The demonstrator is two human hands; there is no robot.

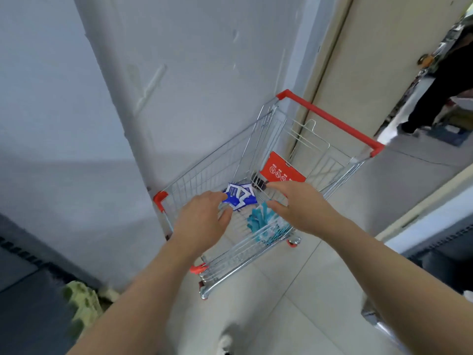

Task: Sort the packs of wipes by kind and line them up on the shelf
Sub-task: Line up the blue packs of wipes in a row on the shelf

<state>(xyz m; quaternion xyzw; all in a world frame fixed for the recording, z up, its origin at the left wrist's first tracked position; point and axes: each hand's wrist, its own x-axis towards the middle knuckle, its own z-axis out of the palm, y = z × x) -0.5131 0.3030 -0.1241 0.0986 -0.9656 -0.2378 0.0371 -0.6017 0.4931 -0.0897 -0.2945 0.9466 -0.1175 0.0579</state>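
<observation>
You are at the very start of the job, as far as can be judged. All the wipes in view lie in the cart, none on a shelf, and no shelf with packs on it shows.

The blue packs lie in a loose heap on the cart floor, toward the side nearest the wall. The teal packs lie in their own heap just beside them, toward the end of the cart nearest you. The two kinds look roughly separated in the cart, though the heaps sit close together and untidy.

Your left hand reaches into the cart, fingers loose and spread, with the fingertips at the edge of the blue packs. It has not closed on anything, and whether it touches a pack cannot be told. Your right hand hovers inside the cart above the teal packs, fingers relaxed and holding nothing.

What is left is nearly everything: pick up each kind, carry it to the shelf, and line the packs up there in their own rows.
</observation>
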